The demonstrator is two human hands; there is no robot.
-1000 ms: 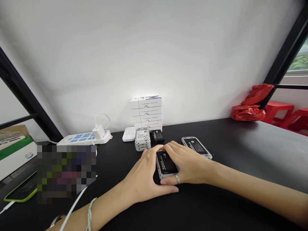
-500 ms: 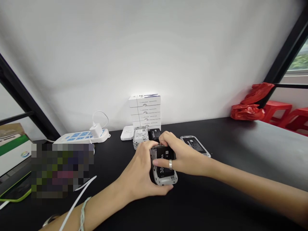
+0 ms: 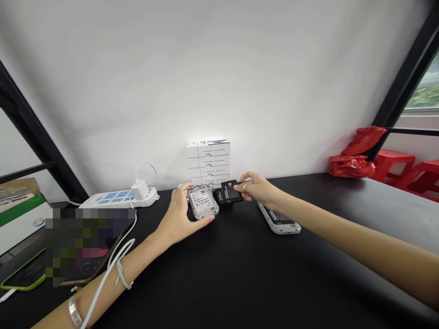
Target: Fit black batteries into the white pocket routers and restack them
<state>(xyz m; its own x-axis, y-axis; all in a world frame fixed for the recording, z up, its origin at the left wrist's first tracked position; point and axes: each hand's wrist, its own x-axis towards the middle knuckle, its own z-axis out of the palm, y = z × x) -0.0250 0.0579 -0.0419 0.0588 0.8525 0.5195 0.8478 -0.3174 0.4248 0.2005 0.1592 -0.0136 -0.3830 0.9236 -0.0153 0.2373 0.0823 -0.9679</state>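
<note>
My left hand (image 3: 180,214) grips a white device casing (image 3: 203,202) by its sides, thumb at the lower edge and fingers at the upper left; a label shows in its bay. Just right of it, my right hand (image 3: 255,186) pinches a black 3000mAh battery (image 3: 231,192) between thumb and fingers. Another black battery (image 3: 220,196) lies beneath and left of that one, partly covered. Below my right forearm a casing with a battery in it (image 3: 279,219) rests on the black table, partly hidden by the wrist.
White boxes (image 3: 209,162) are stacked against the wall. At the left are a power strip (image 3: 120,197) with a charger (image 3: 139,188), a green-edged phone (image 3: 25,274), a blurred-out screen and a white cable (image 3: 106,274). Red bags (image 3: 353,165) lie at the far right.
Both hands have left the casing they held with a battery in it. The left has moved up-left to another casing; the right has taken hold of a loose battery. A filled casing now sits at right.
</note>
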